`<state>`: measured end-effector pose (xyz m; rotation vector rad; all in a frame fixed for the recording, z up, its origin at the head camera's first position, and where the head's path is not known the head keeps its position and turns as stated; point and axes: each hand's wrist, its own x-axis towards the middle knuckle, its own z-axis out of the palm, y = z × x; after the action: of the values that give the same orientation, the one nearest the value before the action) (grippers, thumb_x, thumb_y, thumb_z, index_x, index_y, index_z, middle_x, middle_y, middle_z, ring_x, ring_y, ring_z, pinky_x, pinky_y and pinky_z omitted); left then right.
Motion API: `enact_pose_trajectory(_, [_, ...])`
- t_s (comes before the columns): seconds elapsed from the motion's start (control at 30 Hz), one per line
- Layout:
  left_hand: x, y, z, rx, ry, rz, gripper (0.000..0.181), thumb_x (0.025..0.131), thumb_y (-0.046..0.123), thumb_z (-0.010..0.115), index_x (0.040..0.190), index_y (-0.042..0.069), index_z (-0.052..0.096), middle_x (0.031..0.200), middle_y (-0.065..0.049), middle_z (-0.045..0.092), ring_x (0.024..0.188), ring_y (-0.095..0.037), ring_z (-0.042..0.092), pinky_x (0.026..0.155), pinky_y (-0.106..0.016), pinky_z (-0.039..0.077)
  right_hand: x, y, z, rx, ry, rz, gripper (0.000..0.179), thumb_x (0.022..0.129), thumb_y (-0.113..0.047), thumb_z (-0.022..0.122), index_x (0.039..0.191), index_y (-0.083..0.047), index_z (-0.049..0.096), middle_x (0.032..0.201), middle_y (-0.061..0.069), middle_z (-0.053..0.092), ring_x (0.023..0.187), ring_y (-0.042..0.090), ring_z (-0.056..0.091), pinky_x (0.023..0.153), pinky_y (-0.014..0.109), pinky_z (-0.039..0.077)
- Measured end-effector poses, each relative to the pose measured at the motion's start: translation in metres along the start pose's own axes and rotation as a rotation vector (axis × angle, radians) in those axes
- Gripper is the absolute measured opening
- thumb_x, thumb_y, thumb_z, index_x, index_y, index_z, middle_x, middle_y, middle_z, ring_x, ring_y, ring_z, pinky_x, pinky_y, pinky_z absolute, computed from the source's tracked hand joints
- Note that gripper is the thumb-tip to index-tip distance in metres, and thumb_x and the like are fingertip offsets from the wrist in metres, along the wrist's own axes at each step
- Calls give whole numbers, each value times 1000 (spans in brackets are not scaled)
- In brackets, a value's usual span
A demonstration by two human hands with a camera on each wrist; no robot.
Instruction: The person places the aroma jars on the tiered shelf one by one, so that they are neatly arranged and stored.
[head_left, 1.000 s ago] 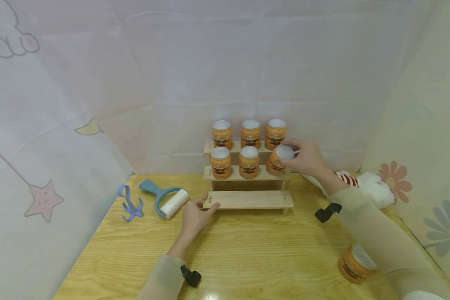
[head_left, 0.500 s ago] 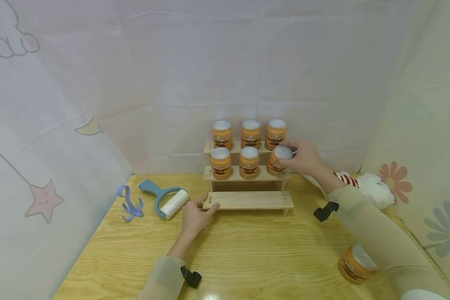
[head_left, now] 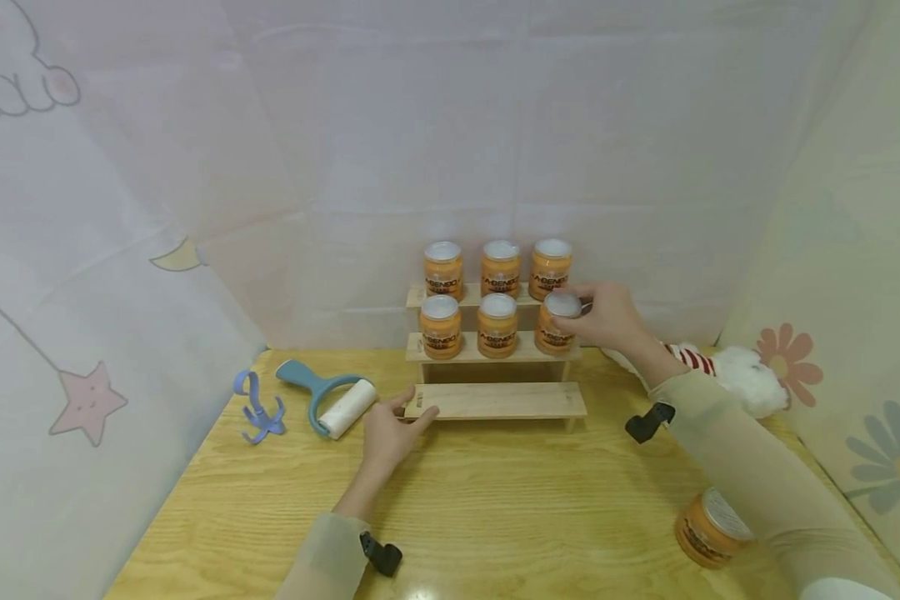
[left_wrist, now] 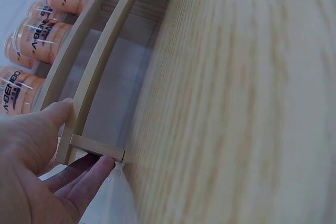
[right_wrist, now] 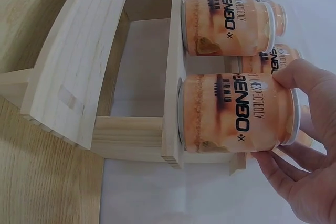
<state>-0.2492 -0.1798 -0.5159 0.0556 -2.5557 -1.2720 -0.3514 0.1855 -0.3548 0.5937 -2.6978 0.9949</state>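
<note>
Orange cylindrical jar with a silver lid (head_left: 551, 340): upright at the right end of the middle tier of the pale wooden three-tier rack (head_left: 498, 401), base apparently on the board. Your right hand (head_left: 611, 317) has its grip clamped on it near the lid, between thumb and fingers. Your left hand (head_left: 387, 433) pinches the lowest tier's left end, thumb at the board, fingers by the leg.

Step in hand, as judged: seating this jar in line with its neighbours. Next move would call for releasing it without tipping, while the left grip steadies the rack.

Count: seven such jars. Three top-tier jars (head_left: 501, 271); three on the middle tier, yours included; one lone jar (head_left: 703, 533) on the wood-grain table (head_left: 495, 508), beside your right sleeve (head_left: 750, 475). Also one blue-handled lint roller with a white roll (head_left: 347, 410), one periwinkle plastic hook (head_left: 262, 421), one white plush toy with red stripes (head_left: 750, 379).
</note>
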Motion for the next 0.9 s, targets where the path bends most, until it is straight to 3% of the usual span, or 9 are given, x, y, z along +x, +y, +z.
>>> enact_pose_trajectory(0.17, [0, 0, 1, -5, -3, -8, 68, 89, 44, 88, 144, 11, 67, 146, -15, 66, 109, -35, 78, 83, -43, 66, 0, 3, 2, 2, 4, -26, 42, 91, -25, 84, 128, -6, 78, 124, 25, 76, 91, 35, 79, 71, 39, 65])
enact_pose_trajectory(0.43, [0, 0, 0, -3, 1, -5, 67, 89, 43, 88, 144, 11, 67, 145, -16, 67, 107, -35, 78, 81, -43, 66, -1, 2, 4, 5, 7, -30, 41, 93, -23, 83, 130, -6, 77, 138, 24, 66, 104, 41, 75, 87, 51, 65])
enact_pose_trajectory(0.67, [0, 1, 0, 5, 4, 3, 67, 89, 43, 88, 143, 10, 67, 143, -16, 68, 105, -35, 79, 81, -44, 66, -2, 1, 7, 42, 8, -11, 42, 93, -21, 83, 131, -5, 76, 139, 25, 63, 112, 44, 73, 93, 51, 63])
enact_pose_trajectory(0.9, [-1, 2, 0, 0, 15, -6, 66, 88, 42, 89, 142, 11, 68, 142, -17, 69, 99, -32, 81, 78, -41, 67, -1, 3, 5, 76, -11, -33, 43, 94, -17, 82, 132, 0, 74, 145, 26, 62, 131, 44, 63, 102, 52, 60])
